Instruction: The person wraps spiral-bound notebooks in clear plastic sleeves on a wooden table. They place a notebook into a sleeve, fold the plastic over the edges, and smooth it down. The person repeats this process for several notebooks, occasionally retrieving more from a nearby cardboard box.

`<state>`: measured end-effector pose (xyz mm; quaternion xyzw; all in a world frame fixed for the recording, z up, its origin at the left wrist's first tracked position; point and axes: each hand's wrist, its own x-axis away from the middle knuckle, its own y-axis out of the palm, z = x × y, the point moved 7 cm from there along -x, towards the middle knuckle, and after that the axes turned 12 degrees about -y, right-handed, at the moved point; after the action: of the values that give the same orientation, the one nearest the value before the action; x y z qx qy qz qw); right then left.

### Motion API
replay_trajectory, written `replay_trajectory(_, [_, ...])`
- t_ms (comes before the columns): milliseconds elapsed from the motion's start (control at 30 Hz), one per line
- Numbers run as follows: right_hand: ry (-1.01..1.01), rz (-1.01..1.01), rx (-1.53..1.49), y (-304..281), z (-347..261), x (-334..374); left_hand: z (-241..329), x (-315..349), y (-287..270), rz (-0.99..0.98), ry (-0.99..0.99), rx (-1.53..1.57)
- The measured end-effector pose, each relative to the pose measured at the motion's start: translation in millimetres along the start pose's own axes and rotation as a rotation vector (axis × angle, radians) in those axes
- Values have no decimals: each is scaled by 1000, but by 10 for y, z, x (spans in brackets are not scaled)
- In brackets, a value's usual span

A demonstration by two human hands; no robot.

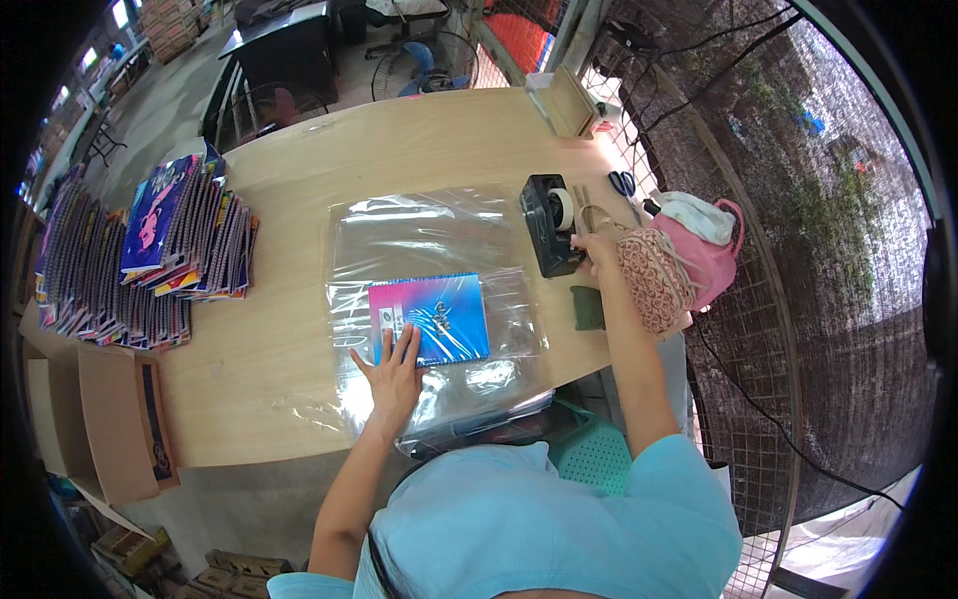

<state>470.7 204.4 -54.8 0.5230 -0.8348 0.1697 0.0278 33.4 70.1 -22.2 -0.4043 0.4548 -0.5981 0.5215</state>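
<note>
At a wooden table (269, 329), lays the left hand (396, 377), spread-fingered, on the lower left of a pink-and-blue notebook (459, 311) amid plastic film (419, 235), near the front edge. Has the right hand (597, 256) against the right side of a black tape dispenser (546, 240); cannot tell whether pinching anything. Has a patterned pouch (654, 282) just right, scissors (622, 184) beyond, notebook stacks (215, 235) and a carton (120, 419) far left.

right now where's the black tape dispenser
In the head view, the black tape dispenser is right of centre on the table, between the clear plastic sheets and the dark-handled scissors, with the right hand at its right side.
</note>
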Motion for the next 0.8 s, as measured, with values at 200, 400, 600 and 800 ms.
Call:
replay_trajectory(200, [15,213,-201,-59,327,520,-38,26,13,45,-9,-12])
replay_trajectory(400, [81,116,-895,535,891,937,-10,35,9,82,22,24])
replay_trajectory(600, [-379,-454,-81,1858,-923,2208,-123,66,92,120,6,33])
replay_trajectory(800, [-420,-327,718,2275,-271,2112,-83,30,97,126,53,27])
